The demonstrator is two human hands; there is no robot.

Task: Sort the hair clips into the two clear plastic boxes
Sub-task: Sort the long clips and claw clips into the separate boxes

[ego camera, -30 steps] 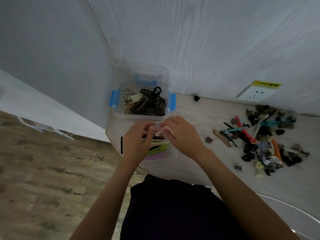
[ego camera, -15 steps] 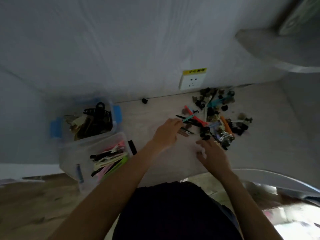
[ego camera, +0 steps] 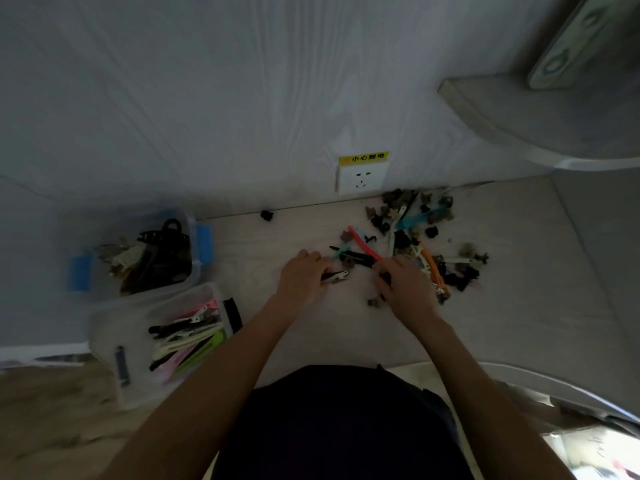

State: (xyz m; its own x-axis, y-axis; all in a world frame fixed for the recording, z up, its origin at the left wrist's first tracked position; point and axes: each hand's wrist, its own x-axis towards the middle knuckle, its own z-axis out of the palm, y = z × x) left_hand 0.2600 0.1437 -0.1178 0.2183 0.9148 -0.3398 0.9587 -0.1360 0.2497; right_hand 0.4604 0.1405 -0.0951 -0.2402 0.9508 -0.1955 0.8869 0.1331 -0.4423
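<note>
A heap of mixed hair clips (ego camera: 419, 244) lies on the pale table near the wall. My left hand (ego camera: 303, 277) grips a long flat clip (ego camera: 336, 277) at the heap's near left edge. My right hand (ego camera: 405, 284) has its fingers curled on a small dark clip (ego camera: 382, 278) beside the heap. Two clear plastic boxes stand at the left. The far box (ego camera: 194, 271), with blue latches, holds dark claw clips. The near box (ego camera: 114, 327) holds long flat clips in pink, green, white and black.
A wall socket (ego camera: 362, 178) with a yellow label sits just behind the heap. One small black clip (ego camera: 266, 215) lies alone by the wall. A grey shelf (ego camera: 519, 119) juts out at the upper right. The table's front edge runs close to my body.
The view has swung right, from the boxes to the heap. Both hands left the near box and reached the heap, where each has taken hold of a clip.
</note>
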